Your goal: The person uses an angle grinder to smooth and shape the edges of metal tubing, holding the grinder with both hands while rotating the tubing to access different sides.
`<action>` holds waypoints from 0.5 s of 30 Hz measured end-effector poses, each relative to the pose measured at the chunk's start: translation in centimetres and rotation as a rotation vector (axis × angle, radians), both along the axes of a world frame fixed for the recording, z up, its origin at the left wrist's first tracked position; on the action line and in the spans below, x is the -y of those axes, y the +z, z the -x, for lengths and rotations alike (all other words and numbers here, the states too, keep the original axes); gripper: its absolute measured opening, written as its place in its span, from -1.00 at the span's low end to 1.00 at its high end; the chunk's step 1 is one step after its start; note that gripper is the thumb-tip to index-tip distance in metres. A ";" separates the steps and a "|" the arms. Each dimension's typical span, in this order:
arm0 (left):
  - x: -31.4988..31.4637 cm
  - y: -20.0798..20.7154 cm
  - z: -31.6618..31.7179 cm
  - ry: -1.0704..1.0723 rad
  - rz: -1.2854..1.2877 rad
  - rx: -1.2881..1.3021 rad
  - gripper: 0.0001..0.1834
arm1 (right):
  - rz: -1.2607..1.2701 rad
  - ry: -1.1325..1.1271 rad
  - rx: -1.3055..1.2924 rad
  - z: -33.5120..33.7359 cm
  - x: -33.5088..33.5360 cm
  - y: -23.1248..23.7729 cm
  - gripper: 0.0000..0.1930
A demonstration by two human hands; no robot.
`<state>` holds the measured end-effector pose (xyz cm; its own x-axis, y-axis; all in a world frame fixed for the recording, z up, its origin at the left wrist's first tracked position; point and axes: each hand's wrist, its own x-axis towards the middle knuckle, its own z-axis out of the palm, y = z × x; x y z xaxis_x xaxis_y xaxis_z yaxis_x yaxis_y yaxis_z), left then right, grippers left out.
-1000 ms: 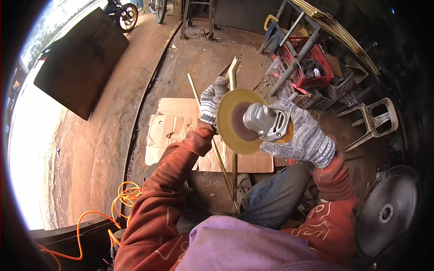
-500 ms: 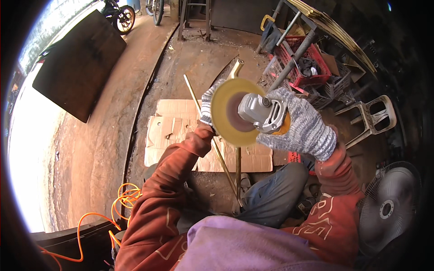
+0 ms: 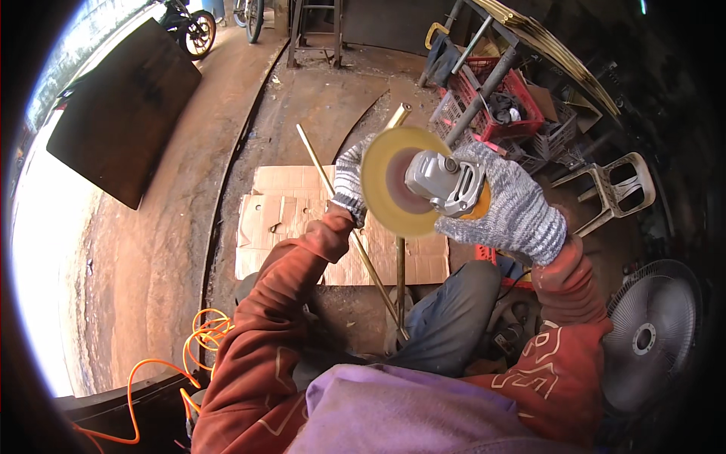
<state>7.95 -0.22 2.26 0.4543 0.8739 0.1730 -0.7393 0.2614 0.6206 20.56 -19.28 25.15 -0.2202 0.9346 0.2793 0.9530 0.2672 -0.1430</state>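
Note:
My right hand (image 3: 514, 200), in a grey-and-white knit glove, is wrapped round an angle grinder (image 3: 445, 181) with a silver head and an orange-yellow body. Its large yellowish disc (image 3: 384, 200) faces up toward me. Behind the disc's left edge is my gloved left hand (image 3: 350, 178), closed around a brass-coloured metal tube (image 3: 400, 115); most of its fingers are hidden by the disc. The tube's open end sticks out above the disc, and its lower part runs down below. A thinner brass-coloured rod (image 3: 367, 261) slants past my left wrist and meets the tube's lower end near my leg.
Flattened cardboard (image 3: 276, 227) lies on the floor beneath. At right are a red crate (image 3: 522, 113), a metal rack (image 3: 495, 76), a plastic stool (image 3: 612, 197) and a fan (image 3: 643, 338). An orange coiled hose (image 3: 151, 360) lies lower left, and a dark panel (image 3: 121, 113) stands upper left.
The grinder and its disc have shifted slightly to the right and up. The surroundings have slid a little to the left in view. Both hands keep their grips.

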 end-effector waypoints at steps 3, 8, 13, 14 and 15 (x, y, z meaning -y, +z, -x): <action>0.8 0.8 0.3 0.016 -0.057 -0.036 -0.76 | 0.066 -0.091 -0.053 0.0 0.6 0.1 -0.11; 1.3 1.2 0.8 0.068 -0.156 -0.055 -0.76 | 0.053 -0.105 0.001 0.3 0.9 0.3 -0.09; -0.5 -0.7 -0.2 -0.019 -0.063 -0.050 -0.77 | 0.087 -0.110 -0.002 0.7 0.8 0.3 -0.08; -0.7 -1.2 -0.5 -0.057 -0.025 -0.037 -0.77 | 0.098 -0.106 -0.015 0.7 0.9 0.3 -0.07; -0.9 -1.6 -0.6 -0.088 0.010 -0.021 -0.77 | 0.098 -0.104 -0.014 1.1 0.7 0.6 -0.07</action>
<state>8.51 0.72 0.63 0.5330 0.8320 0.1540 -0.7002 0.3315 0.6324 19.50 -19.98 25.77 -0.1175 0.9751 0.1880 0.9725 0.1513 -0.1772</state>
